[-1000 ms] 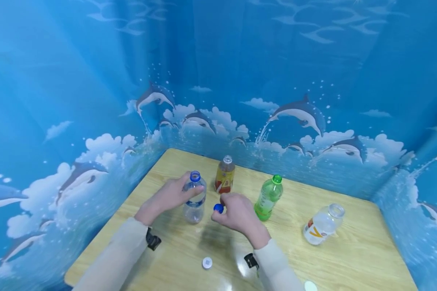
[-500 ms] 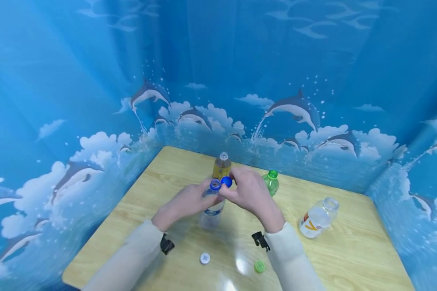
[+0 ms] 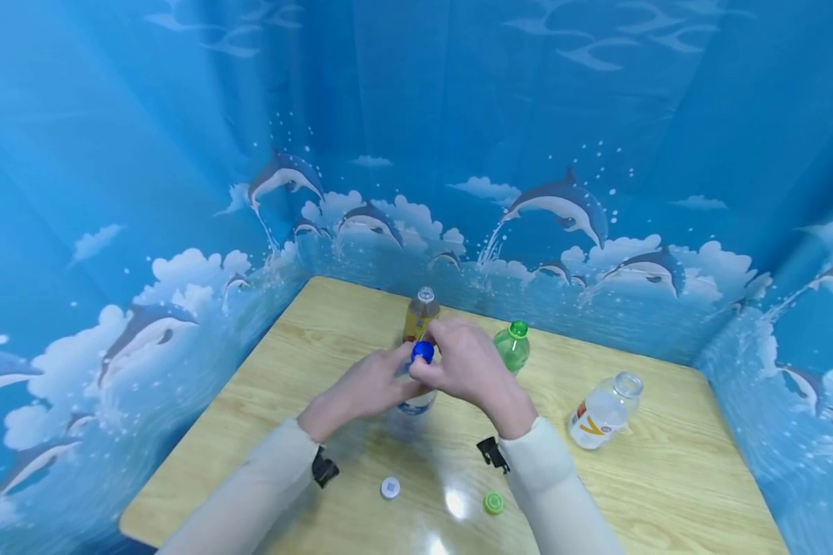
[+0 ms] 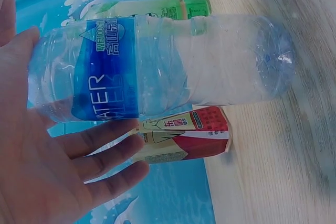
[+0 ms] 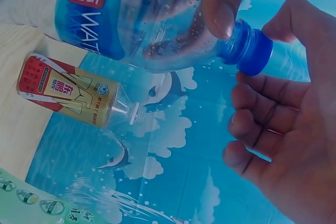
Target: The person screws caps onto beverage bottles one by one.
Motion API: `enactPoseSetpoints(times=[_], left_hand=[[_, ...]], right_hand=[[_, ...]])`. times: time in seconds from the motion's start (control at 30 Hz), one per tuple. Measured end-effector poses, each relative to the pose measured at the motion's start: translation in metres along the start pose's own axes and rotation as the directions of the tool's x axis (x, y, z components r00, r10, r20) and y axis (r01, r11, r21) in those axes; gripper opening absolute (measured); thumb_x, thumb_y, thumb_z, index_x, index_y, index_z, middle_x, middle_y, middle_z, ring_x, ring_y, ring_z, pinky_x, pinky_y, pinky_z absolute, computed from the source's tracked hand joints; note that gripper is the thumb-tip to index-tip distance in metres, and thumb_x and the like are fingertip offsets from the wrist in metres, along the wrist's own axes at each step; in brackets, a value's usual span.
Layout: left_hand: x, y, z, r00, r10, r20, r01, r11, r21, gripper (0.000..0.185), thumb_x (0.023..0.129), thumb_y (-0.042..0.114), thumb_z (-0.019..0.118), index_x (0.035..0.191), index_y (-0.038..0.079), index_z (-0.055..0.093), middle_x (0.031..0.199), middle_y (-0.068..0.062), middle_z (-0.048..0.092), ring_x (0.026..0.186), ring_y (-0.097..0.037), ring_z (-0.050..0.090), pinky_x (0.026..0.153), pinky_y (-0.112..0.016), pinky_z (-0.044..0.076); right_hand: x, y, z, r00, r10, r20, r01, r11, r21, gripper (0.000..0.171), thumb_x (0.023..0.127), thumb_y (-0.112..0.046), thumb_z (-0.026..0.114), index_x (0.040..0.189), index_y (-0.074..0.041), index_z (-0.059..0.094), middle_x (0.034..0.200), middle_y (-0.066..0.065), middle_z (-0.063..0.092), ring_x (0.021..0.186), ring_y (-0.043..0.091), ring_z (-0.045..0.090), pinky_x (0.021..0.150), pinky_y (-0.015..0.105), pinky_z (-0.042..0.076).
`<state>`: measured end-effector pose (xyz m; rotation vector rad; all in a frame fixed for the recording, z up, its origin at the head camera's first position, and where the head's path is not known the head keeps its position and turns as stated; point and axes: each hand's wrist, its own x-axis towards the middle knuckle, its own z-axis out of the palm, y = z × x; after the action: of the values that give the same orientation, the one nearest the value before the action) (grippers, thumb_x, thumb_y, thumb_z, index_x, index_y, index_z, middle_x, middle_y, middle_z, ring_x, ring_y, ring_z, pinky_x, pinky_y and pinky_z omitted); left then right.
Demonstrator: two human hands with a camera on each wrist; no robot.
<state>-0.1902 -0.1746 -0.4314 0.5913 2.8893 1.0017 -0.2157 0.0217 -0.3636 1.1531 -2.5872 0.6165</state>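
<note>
A clear water bottle (image 3: 413, 404) with a blue label (image 4: 105, 72) stands upright at the middle of the wooden table (image 3: 666, 478). My left hand (image 3: 382, 381) grips its upper body, fingers (image 4: 105, 148) wrapped round the label. A blue cap (image 3: 423, 351) sits on the bottle's neck. My right hand (image 3: 436, 364) pinches that cap from above. In the right wrist view the blue cap (image 5: 253, 51) lies between the thumb and the curled fingers (image 5: 262, 129).
Behind the hands stand an uncapped amber bottle (image 3: 420, 314) and a green bottle (image 3: 512, 348) with a green cap. A clear uncapped bottle (image 3: 604, 412) stands at the right. A white cap (image 3: 389, 487) and a green cap (image 3: 493, 503) lie near the front edge. Blue dolphin curtains enclose the table.
My right hand carried the blue cap up from beside the bottle onto its open neck. The left hand kept its hold on the bottle.
</note>
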Motion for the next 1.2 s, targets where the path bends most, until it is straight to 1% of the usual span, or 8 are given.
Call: enactPoseSetpoints(times=[0.1, 0.23, 0.5, 0.67, 0.83, 0.97, 1.1, 1.2], left_hand=[[0.0, 0.0, -0.001, 1.0, 0.011, -0.02, -0.01, 1.0, 0.028, 0.052, 0.103, 0.053, 0.063, 0.147, 0.028, 0.054, 0.1, 0.006, 0.07, 0.086, -0.01, 0.063, 0.085, -0.035, 0.058], [-0.001, -0.001, -0.002, 1.0, 0.009, -0.029, -0.008, 0.999, 0.04, 0.053, 0.102, 0.055, 0.063, 0.148, 0.029, 0.055, 0.092, 0.008, 0.068, 0.08, -0.01, 0.061, 0.081, -0.033, 0.055], [-0.002, -0.004, -0.001, 0.999, -0.002, -0.035, 0.003, 1.0, 0.0, 0.056, 0.101, 0.062, 0.061, 0.147, 0.029, 0.056, 0.12, 0.004, 0.074, 0.099, -0.014, 0.071, 0.09, -0.037, 0.06], [-0.003, -0.004, -0.002, 1.0, -0.015, -0.011, 0.015, 0.999, -0.033, 0.068, 0.1, 0.069, 0.056, 0.157, 0.034, 0.047, 0.126, 0.005, 0.074, 0.099, -0.007, 0.07, 0.088, -0.033, 0.06], [-0.001, -0.005, -0.002, 1.0, 0.011, -0.013, -0.011, 0.999, -0.05, 0.065, 0.1, 0.069, 0.055, 0.157, 0.038, 0.047, 0.132, 0.009, 0.072, 0.11, -0.008, 0.071, 0.097, -0.035, 0.06], [0.001, -0.006, -0.002, 1.0, 0.001, -0.008, -0.001, 0.999, -0.05, 0.066, 0.1, 0.069, 0.056, 0.157, 0.04, 0.046, 0.141, 0.009, 0.068, 0.121, -0.013, 0.069, 0.103, -0.039, 0.058], [0.0, -0.006, -0.002, 1.0, -0.019, 0.0, 0.019, 0.998, -0.052, 0.071, 0.099, 0.069, 0.057, 0.16, 0.037, 0.042, 0.146, 0.006, 0.066, 0.124, -0.014, 0.068, 0.105, -0.04, 0.057], [-0.001, -0.007, -0.002, 1.0, -0.019, -0.004, 0.018, 0.999, -0.047, 0.071, 0.099, 0.069, 0.057, 0.16, 0.036, 0.043, 0.147, 0.007, 0.064, 0.125, -0.012, 0.067, 0.105, -0.04, 0.057]], right_hand=[[0.001, -0.001, 0.001, 1.0, 0.004, 0.015, -0.004, 1.0, -0.009, 0.015, 0.079, -0.023, 0.066, 0.077, -0.017, 0.052, 0.066, -0.006, 0.043, 0.063, 0.012, 0.041, 0.058, 0.026, 0.035], [0.003, 0.0, 0.003, 0.999, 0.02, 0.032, -0.02, 1.0, -0.009, 0.018, 0.084, -0.027, 0.067, 0.077, -0.016, 0.054, 0.066, -0.005, 0.044, 0.062, 0.013, 0.042, 0.055, 0.025, 0.034], [0.002, 0.005, 0.018, 0.998, 0.065, -0.01, -0.065, 0.997, 0.042, 0.036, 0.096, -0.038, 0.069, 0.073, -0.014, 0.054, 0.065, -0.004, 0.043, 0.059, 0.012, 0.04, 0.052, 0.024, 0.03], [0.003, 0.008, 0.025, 0.996, 0.006, -0.093, -0.004, 1.0, 0.025, 0.046, 0.098, -0.042, 0.073, 0.068, -0.018, 0.048, 0.062, -0.006, 0.04, 0.056, 0.01, 0.036, 0.051, 0.022, 0.028], [0.005, 0.011, 0.026, 0.991, -0.038, -0.129, 0.038, 0.999, -0.003, 0.046, 0.098, -0.041, 0.073, 0.066, -0.019, 0.049, 0.06, -0.007, 0.039, 0.055, 0.009, 0.036, 0.051, 0.022, 0.028], [0.005, 0.014, 0.025, 0.994, -0.025, -0.102, 0.028, 0.999, 0.024, 0.043, 0.099, -0.041, 0.07, 0.067, -0.019, 0.051, 0.06, -0.006, 0.041, 0.056, 0.009, 0.037, 0.051, 0.022, 0.029], [0.006, 0.014, 0.026, 0.997, -0.009, -0.076, 0.012, 0.999, 0.043, 0.04, 0.099, -0.04, 0.069, 0.069, -0.019, 0.052, 0.062, -0.005, 0.043, 0.058, 0.01, 0.039, 0.051, 0.023, 0.031], [0.006, 0.013, 0.027, 0.994, -0.02, -0.104, 0.022, 1.0, 0.015, 0.042, 0.097, -0.04, 0.07, 0.067, -0.019, 0.05, 0.061, -0.006, 0.04, 0.057, 0.01, 0.037, 0.051, 0.022, 0.029]])
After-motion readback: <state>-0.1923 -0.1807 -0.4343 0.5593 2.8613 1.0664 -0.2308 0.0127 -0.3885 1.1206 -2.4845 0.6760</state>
